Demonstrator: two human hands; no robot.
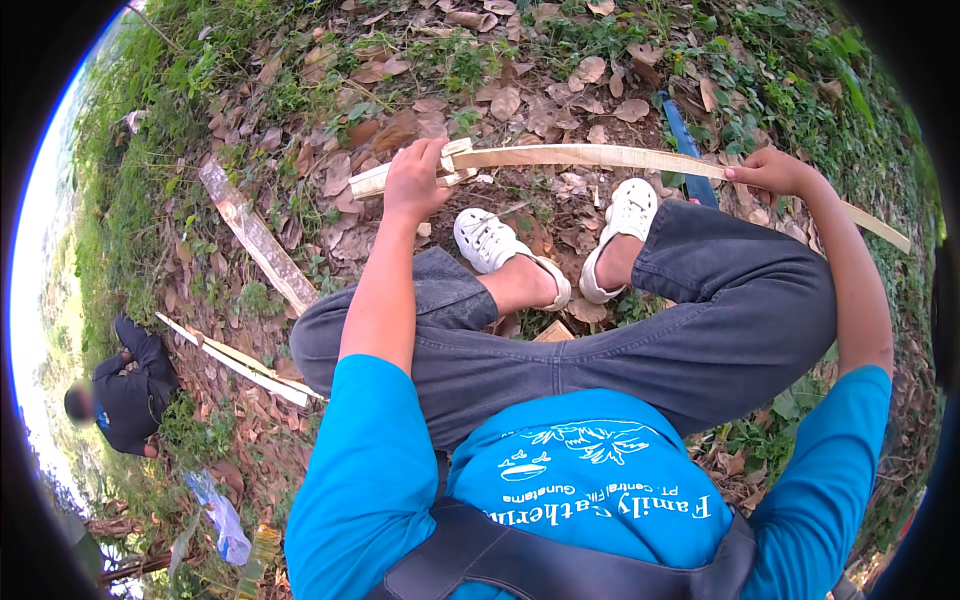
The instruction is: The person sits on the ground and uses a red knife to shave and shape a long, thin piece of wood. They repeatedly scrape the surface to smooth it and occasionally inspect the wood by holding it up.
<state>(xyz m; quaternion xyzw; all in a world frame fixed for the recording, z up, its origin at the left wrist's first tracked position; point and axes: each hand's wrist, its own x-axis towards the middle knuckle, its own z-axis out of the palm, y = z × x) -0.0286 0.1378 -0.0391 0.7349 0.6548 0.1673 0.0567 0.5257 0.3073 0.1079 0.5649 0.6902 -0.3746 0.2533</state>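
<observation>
A long, thin, pale wooden strip [590,155] runs across in front of my feet, bowed slightly. My left hand [413,182] is closed around short pale wooden pieces [370,182] at the strip's left end; how they fit together is partly hidden by the fingers. Farther right, my right hand [775,172] pinches the strip between thumb and fingers, and its free end reaches past my wrist. Beneath the strip, near my right hand, lies a long flat blue object [685,140], whose kind I cannot make out.
I sit with knees apart, white clogs [490,240] on leafy ground. To the left lie a rough plank [255,235] and split wooden strips [245,365]. A person in dark clothes [135,390] sits at far left, above a pale plastic bag [222,520]. A wood piece [553,332] lies between my legs.
</observation>
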